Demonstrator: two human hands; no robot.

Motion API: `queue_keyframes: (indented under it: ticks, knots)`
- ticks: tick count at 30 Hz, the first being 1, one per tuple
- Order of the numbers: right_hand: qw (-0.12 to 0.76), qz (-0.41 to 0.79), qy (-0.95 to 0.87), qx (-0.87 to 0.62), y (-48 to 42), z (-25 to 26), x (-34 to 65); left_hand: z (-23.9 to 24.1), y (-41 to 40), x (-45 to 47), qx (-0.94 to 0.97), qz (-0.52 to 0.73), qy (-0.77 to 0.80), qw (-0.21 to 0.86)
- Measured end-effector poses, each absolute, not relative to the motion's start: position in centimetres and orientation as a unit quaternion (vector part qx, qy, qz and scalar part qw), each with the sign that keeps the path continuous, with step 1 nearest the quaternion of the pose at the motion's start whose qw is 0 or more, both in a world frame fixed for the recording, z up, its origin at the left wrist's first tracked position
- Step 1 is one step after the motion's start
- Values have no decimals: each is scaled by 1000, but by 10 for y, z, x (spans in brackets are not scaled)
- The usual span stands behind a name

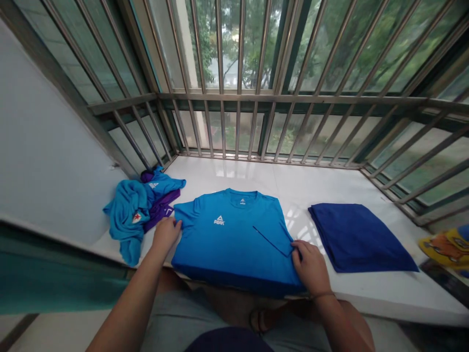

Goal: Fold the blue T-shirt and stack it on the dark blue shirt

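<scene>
Under both hands' fingers (175, 224), blue shirt (234, 234)

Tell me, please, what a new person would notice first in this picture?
First, the bright blue shirt lying flat in the middle of the white ledge, with the left hand on its left sleeve and the right hand pinching the folded right sleeve. Next, the folded navy cloth to its right and the crumpled pile of clothes to its left. Behind all stands a metal window grille.

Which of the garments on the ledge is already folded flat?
The dark navy garment on the right: a neat flat rectangle. The blue T-shirt is half folded, and the left pile is crumpled.
</scene>
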State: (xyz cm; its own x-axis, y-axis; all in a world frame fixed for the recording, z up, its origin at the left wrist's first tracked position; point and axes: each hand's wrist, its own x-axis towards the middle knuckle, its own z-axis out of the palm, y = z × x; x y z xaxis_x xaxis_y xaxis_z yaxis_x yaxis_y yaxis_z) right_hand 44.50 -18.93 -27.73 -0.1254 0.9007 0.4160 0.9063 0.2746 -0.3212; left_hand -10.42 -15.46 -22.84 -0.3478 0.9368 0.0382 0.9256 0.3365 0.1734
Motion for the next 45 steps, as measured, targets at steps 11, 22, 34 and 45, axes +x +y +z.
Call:
queue_keyframes:
  ticks: [11, 22, 34, 45]
  knots:
    - [275, -38, -762, -585, -192, -261, 439, -238, -195, -45, 811, 204, 546, 56]
    - [219, 123, -843, -476, -128, -197, 246, -255, -199, -77, 750, 181, 632, 64]
    - [74, 189, -823, -530, 24, -200, 72, -253, -184, -79, 783, 209, 579, 90]
    - [103, 182, -849, -486, 46, -227, 70, -259, -185, -118, 712, 282, 631, 124]
